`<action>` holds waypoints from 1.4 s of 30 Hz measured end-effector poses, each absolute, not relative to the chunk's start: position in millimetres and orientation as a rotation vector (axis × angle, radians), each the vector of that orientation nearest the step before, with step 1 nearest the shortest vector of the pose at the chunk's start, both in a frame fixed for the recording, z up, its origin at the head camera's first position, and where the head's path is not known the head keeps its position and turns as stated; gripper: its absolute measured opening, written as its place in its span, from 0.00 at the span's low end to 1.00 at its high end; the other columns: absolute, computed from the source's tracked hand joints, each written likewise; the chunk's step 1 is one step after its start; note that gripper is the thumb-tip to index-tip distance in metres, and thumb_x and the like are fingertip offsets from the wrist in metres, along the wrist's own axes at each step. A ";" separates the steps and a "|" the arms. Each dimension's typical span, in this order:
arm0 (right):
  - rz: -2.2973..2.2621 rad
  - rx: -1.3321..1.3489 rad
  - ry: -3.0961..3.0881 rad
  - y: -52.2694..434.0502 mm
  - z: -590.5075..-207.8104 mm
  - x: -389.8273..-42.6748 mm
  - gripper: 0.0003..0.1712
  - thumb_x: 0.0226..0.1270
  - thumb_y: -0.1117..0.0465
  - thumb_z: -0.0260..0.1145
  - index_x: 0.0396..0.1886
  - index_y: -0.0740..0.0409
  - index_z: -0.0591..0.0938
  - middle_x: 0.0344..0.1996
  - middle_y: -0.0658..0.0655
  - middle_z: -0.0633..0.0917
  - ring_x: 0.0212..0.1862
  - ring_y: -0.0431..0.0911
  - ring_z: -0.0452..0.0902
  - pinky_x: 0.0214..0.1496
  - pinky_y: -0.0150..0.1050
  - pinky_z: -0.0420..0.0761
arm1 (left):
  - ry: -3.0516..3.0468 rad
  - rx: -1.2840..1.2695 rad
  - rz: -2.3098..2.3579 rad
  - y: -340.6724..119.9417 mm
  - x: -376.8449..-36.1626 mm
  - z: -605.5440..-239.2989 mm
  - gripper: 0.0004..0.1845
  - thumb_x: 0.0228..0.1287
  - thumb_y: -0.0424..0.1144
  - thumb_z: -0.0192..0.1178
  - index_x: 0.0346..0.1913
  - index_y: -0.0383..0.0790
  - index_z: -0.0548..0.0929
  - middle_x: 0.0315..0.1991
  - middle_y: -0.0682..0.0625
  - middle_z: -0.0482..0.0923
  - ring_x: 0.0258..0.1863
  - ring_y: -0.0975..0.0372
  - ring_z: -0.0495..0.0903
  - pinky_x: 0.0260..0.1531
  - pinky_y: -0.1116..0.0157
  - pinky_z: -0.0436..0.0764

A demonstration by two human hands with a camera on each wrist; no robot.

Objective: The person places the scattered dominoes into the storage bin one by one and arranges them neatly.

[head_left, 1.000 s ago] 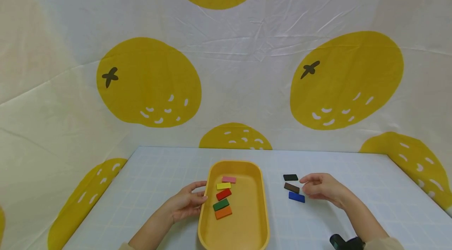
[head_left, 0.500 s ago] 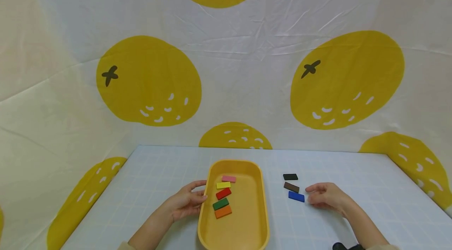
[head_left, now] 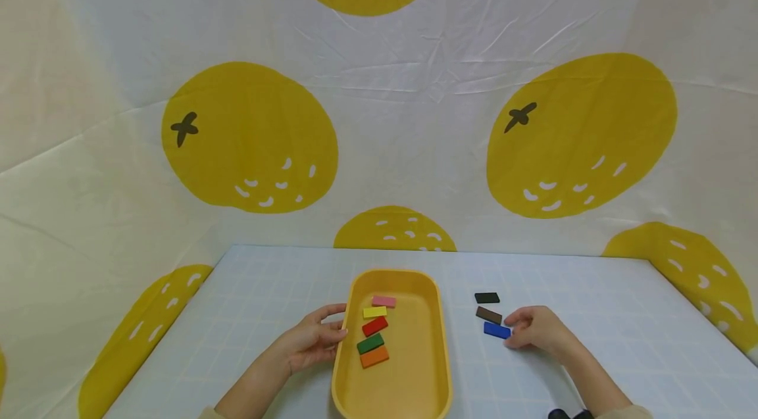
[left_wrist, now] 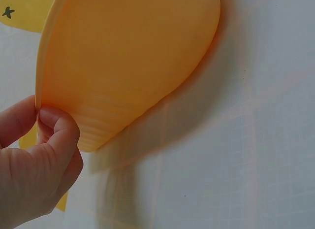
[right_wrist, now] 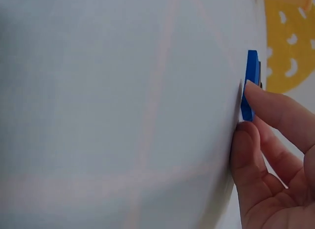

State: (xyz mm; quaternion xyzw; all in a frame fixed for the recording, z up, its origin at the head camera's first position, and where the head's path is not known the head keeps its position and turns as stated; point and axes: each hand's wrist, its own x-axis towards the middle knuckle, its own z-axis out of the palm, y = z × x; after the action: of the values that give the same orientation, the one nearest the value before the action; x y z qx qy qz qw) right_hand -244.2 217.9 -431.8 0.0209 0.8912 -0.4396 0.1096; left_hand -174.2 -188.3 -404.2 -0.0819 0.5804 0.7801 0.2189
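Note:
An oval yellow tray (head_left: 393, 271) lies mid-table and holds pink (head_left: 383, 301), yellow (head_left: 375, 312), red (head_left: 375, 325), green (head_left: 370, 343) and orange (head_left: 374, 356) blocks. My left hand (head_left: 340, 330) grips its left rim; in the left wrist view thumb and fingers (left_wrist: 59, 123) pinch the tray (left_wrist: 128, 56) edge. To the tray's right lie a black block (head_left: 487, 298), a brown block (head_left: 489, 314) and a blue block (head_left: 496, 331). My right hand (head_left: 514, 333) pinches the blue block's right end; the right wrist view shows a fingertip (right_wrist: 275, 108) on the blue block (right_wrist: 251, 86).
The table (head_left: 592, 314) is pale blue with a grid pattern. A white cloth printed with yellow fruit (head_left: 249, 136) walls in the back and both sides. A dark wrist-worn device (head_left: 565, 414) shows at the bottom edge.
My right hand has drawn back from beside the brown block and come onto the blue block's right end. The left hand and the tray have stayed put.

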 end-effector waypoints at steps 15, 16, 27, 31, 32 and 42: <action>-1.275 -0.013 2.609 212.4 -419.9 -239.3 0.16 0.40 0.67 0.78 0.28 0.66 0.81 0.21 0.53 0.77 0.25 0.44 0.70 0.28 0.37 0.72 | 1.598 -0.216 2.164 -188.5 -176.7 -405.8 0.33 0.63 0.23 0.53 0.69 0.35 0.53 0.62 0.34 0.62 0.45 0.53 0.75 0.46 0.59 0.77; -1.288 -0.016 2.587 212.7 -418.3 -239.0 0.16 0.40 0.67 0.77 0.29 0.66 0.80 0.21 0.53 0.77 0.25 0.45 0.71 0.28 0.37 0.73 | 1.602 -0.217 2.162 -188.3 -176.9 -405.8 0.33 0.63 0.23 0.53 0.69 0.35 0.53 0.62 0.34 0.62 0.45 0.53 0.75 0.46 0.59 0.77; -1.410 0.023 2.432 201.5 -406.8 -242.9 0.19 0.46 0.68 0.75 0.38 0.69 0.79 0.29 0.56 0.80 0.32 0.46 0.76 0.37 0.38 0.80 | 1.605 -0.194 2.163 -189.7 -177.2 -408.1 0.32 0.63 0.22 0.52 0.69 0.34 0.53 0.57 0.37 0.68 0.43 0.56 0.76 0.43 0.61 0.78; -1.431 0.025 2.408 193.7 -398.2 -242.4 0.20 0.48 0.68 0.74 0.41 0.69 0.78 0.29 0.57 0.81 0.32 0.47 0.77 0.38 0.39 0.81 | 1.602 -0.188 2.164 -189.7 -176.6 -408.3 0.32 0.63 0.22 0.51 0.69 0.34 0.53 0.56 0.38 0.68 0.43 0.56 0.76 0.42 0.62 0.78; -1.431 0.022 2.411 192.0 -396.2 -242.5 0.20 0.48 0.68 0.74 0.41 0.69 0.78 0.29 0.57 0.81 0.32 0.46 0.77 0.39 0.39 0.81 | 1.602 -0.188 2.164 -189.6 -176.4 -408.2 0.32 0.63 0.23 0.51 0.69 0.34 0.53 0.56 0.38 0.68 0.42 0.56 0.76 0.41 0.62 0.78; -1.434 -0.009 2.424 180.5 -384.2 -248.1 0.20 0.47 0.67 0.75 0.40 0.69 0.78 0.28 0.57 0.82 0.31 0.47 0.77 0.39 0.40 0.81 | 1.612 -0.197 2.162 -189.7 -177.4 -408.2 0.33 0.63 0.23 0.52 0.69 0.34 0.53 0.56 0.38 0.68 0.42 0.56 0.76 0.41 0.63 0.78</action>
State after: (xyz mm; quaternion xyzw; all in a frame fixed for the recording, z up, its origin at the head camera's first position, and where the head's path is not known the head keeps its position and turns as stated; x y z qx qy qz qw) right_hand -248.1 180.5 -384.2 -0.0033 0.8493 -0.5024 0.1619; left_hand -177.4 -189.7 -408.2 -0.0711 0.5819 0.7805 0.2171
